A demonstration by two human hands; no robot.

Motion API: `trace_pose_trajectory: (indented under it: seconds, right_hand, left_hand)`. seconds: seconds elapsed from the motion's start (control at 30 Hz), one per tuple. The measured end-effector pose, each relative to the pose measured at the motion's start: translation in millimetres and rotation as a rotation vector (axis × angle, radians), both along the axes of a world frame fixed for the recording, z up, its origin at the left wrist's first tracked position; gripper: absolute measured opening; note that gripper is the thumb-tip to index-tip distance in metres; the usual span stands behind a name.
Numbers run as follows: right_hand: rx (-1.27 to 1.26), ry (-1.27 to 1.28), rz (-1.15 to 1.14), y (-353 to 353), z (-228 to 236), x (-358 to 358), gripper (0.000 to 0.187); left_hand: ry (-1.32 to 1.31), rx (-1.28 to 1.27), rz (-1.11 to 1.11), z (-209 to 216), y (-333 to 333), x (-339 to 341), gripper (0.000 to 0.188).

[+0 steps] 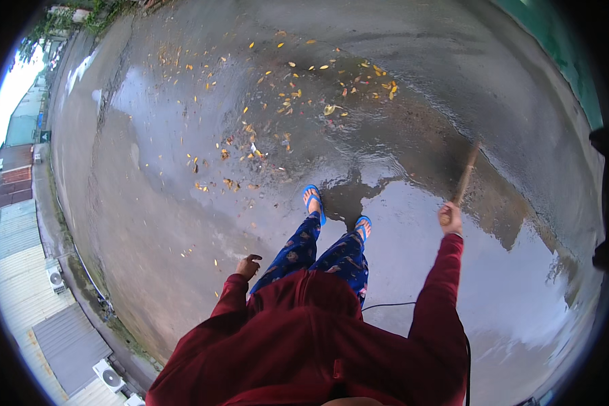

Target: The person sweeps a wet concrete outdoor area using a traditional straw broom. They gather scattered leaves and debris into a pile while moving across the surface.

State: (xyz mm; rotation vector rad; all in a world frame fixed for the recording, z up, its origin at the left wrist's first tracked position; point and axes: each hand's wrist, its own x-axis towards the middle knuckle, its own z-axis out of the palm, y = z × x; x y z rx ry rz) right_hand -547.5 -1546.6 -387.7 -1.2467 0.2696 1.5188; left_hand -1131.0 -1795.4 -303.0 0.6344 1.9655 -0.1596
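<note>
My right hand (450, 218) is wrapped round a brown wooden stick (466, 177), stretched out to the right of my body. The stick points away from me over the wet ground, and whether its far end touches the ground I cannot tell. Beside my left thigh hangs my left hand (249, 266), its fingers loosely bent and apart, with nothing visible in it. Yellow and brown fallen leaves (291, 95) lie scattered on the wet pavement ahead, away from both hands.
Shallow puddles (413, 216) spread round my feet in blue flip-flops (311, 197). A thin black cable (389, 304) runs by my right side. Low metal-roofed buildings (20, 230) with air-conditioner units (108, 374) line the left. A green wall (568, 54) stands at the far right.
</note>
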Motion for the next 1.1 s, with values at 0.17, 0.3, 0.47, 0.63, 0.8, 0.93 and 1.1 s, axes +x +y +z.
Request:
trace_pose_trajectory:
  seconds: [0.17, 0.3, 0.47, 0.63, 0.8, 0.93, 1.1]
  right_hand:
    - [-0.252, -1.394, 1.148, -52.8, -51.1, -250.2, 0.019]
    - [-0.293, 0.003, 0.988, -107.2, -28.3, -395.6, 0.013]
    - [-0.126, 0.278, 1.151, -30.2, 18.0, -365.3, 0.015]
    - [-0.147, 0.316, 1.040, -33.1, 86.7, -269.9, 0.018]
    - [-0.169, 0.218, 0.634, -118.5, 148.9, -248.9, 0.015]
    - [-0.441, 0.078, 0.530, -114.7, 146.7, -250.6, 0.010]
    - [-0.485, 0.140, 0.594, -107.9, 94.5, -314.0, 0.009]
  left_hand:
    - [-0.021, 0.118, 0.008, -4.7, -28.2, -40.0, 0.030]
    - [0.308, -0.070, -0.080, -7.0, -27.3, -49.3, 0.033]
    - [-0.456, -0.001, 0.832, -17.7, 83.4, -16.8, 0.060]
    - [-0.927, -0.169, 0.522, -21.5, 212.0, 115.7, 0.053]
    - [-0.901, -0.053, 0.755, -17.5, 198.5, 258.4, 0.031]
    - [-1.101, -0.251, 0.673, -35.1, 184.2, 292.7, 0.014]
    - [-1.182, -0.185, 0.439, -91.3, 176.6, 216.6, 0.016]
